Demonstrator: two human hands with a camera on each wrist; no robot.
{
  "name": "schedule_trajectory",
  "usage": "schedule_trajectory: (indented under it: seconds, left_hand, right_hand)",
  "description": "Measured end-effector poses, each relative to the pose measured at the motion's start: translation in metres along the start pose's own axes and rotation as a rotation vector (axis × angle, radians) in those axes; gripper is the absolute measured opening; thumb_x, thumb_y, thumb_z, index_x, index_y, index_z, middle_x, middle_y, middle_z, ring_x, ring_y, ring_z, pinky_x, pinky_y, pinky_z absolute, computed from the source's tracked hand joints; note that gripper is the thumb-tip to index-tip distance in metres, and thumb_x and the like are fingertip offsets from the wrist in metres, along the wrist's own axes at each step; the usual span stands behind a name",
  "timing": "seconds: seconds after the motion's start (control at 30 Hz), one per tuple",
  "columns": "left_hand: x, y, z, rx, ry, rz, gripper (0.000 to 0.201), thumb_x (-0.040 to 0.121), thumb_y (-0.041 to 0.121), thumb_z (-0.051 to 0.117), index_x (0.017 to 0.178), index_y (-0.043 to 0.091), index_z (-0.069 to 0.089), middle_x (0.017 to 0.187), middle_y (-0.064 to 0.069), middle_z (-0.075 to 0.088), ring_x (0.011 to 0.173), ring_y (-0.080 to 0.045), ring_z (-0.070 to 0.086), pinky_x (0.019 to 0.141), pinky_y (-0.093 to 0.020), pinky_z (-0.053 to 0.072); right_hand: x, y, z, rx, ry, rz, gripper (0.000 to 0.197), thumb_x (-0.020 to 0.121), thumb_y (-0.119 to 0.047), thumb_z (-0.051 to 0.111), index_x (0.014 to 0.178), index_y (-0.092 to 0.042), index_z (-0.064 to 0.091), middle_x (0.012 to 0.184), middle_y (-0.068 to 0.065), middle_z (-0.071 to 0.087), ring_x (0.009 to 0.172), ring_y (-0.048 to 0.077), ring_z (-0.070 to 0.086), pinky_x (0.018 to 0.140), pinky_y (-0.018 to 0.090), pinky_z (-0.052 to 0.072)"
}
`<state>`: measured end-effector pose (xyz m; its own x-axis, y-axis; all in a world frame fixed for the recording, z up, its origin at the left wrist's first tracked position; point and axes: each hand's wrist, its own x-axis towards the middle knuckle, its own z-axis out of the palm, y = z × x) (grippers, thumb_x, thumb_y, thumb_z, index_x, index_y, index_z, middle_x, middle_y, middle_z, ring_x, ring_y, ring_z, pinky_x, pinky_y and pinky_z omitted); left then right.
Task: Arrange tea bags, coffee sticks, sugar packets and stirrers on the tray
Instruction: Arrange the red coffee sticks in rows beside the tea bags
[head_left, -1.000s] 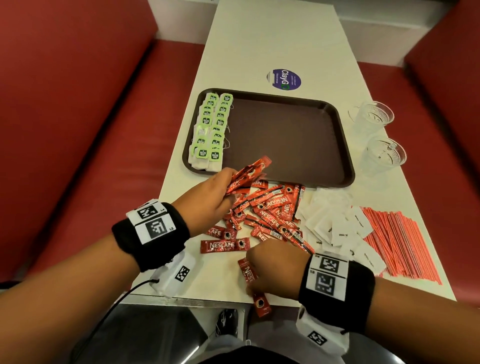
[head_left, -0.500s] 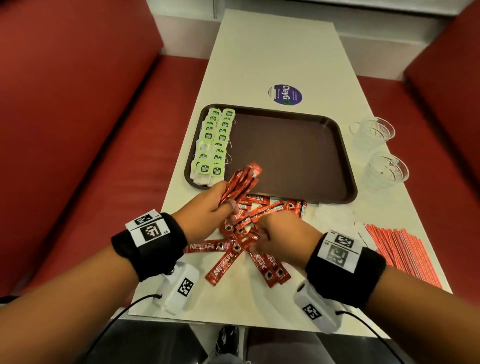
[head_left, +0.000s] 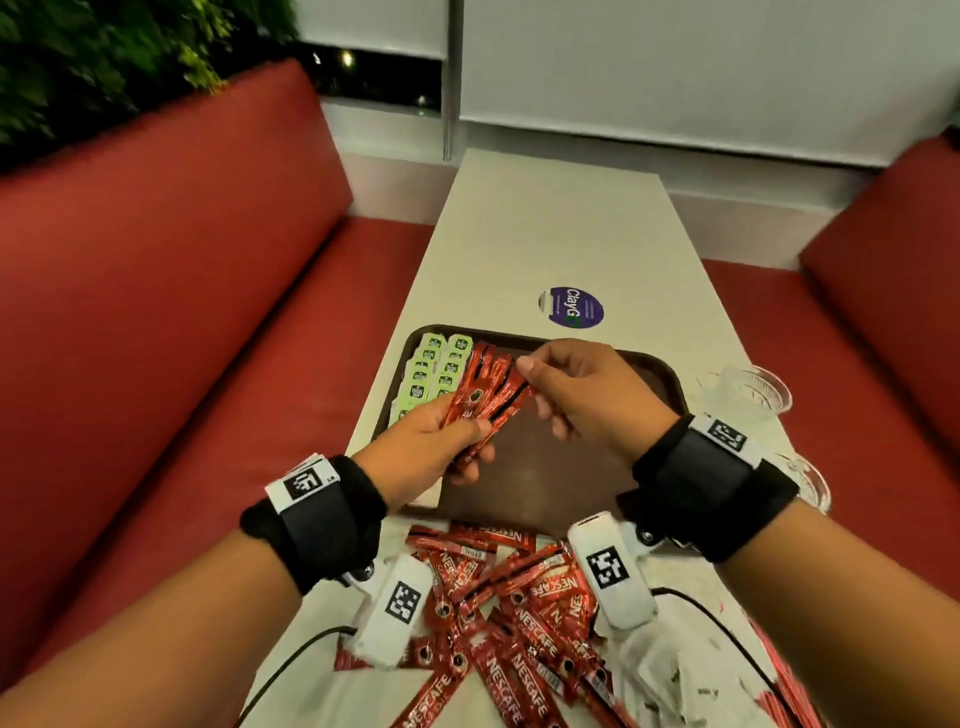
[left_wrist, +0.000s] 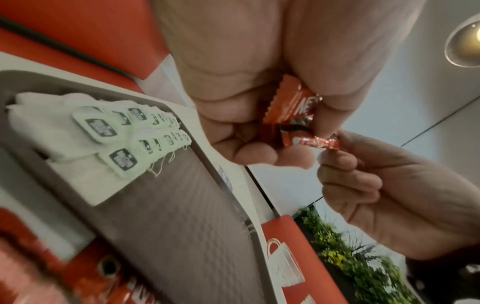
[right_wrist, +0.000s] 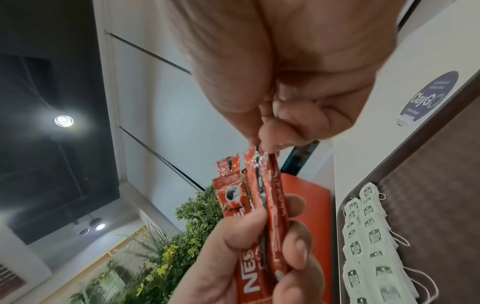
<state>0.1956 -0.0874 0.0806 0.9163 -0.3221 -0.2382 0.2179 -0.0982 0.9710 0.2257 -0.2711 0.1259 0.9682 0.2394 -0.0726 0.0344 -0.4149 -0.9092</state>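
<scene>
My left hand (head_left: 457, 447) grips a bunch of red coffee sticks (head_left: 485, 395) above the left part of the brown tray (head_left: 670, 374). My right hand (head_left: 540, 379) pinches the top end of one stick in that bunch; the right wrist view shows the pinch on the coffee sticks (right_wrist: 262, 185). Green-tagged tea bags (head_left: 436, 371) lie in two rows along the tray's left edge, seen also as tea bags (left_wrist: 116, 133) in the left wrist view. Many loose coffee sticks (head_left: 519, 623) lie on the table near me. White sugar packets (head_left: 675, 680) and red stirrers (head_left: 779, 670) lie at lower right, partly hidden by my right arm.
Two clear plastic cups (head_left: 753, 389) stand right of the tray. A purple round sticker (head_left: 571, 307) is on the white table (head_left: 545, 228) beyond the tray. Red bench seats (head_left: 208, 312) flank the table on both sides.
Both hands rose from the coffee stick pile to above the tray. The left hand carried its bunch forward, and the right hand left the pile and took hold of the bunch's top end.
</scene>
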Motion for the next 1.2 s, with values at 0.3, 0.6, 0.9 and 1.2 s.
schedule_trajectory:
  seconds: [0.3,0.6,0.9,1.2]
  left_hand:
    - [0.048,0.003,-0.039,-0.147,0.223,0.023,0.012,0.1,0.012,0.045,0.102,0.01,0.056,0.077,-0.005,0.064,0.054,-0.012,0.051,0.053,-0.023,0.042]
    - [0.093,0.002,-0.066,-0.189,0.383,-0.003,0.013,0.101,0.015,0.044,0.105,0.012,0.056,0.076,-0.003,0.062,0.056,-0.01,0.051,0.054,-0.025,0.038]
    - [0.119,-0.008,-0.069,-0.226,0.373,-0.032,0.011,0.1,0.016,0.046,0.104,0.015,0.057,0.077,-0.004,0.063,0.057,-0.012,0.05,0.057,-0.028,0.038]
    - [0.128,-0.016,-0.065,-0.217,0.295,-0.069,0.013,0.1,0.018,0.046,0.107,0.017,0.057,0.079,-0.004,0.065,0.057,-0.011,0.052,0.055,-0.025,0.042]
  right_hand:
    - [0.07,0.023,-0.015,0.366,-0.036,0.112,0.009,0.092,-0.01,0.06,0.086,-0.004,0.063,0.07,0.012,0.064,0.054,0.015,0.062,0.05,0.02,0.05]
    - [0.162,0.093,-0.013,0.432,0.226,0.398,0.015,0.093,0.001,0.055,0.078,0.0,0.057,0.069,0.016,0.06,0.043,0.011,0.062,0.043,0.018,0.051]
    - [0.207,0.134,-0.001,0.109,0.246,0.457,0.016,0.088,-0.002,0.06,0.076,-0.01,0.053,0.078,0.013,0.063,0.064,0.021,0.066,0.063,0.03,0.06]
    - [0.22,0.129,0.005,-0.579,0.186,0.406,0.04,0.086,-0.026,0.07,0.112,-0.005,0.049,0.098,0.008,0.06,0.1,0.029,0.062,0.07,0.03,0.043]
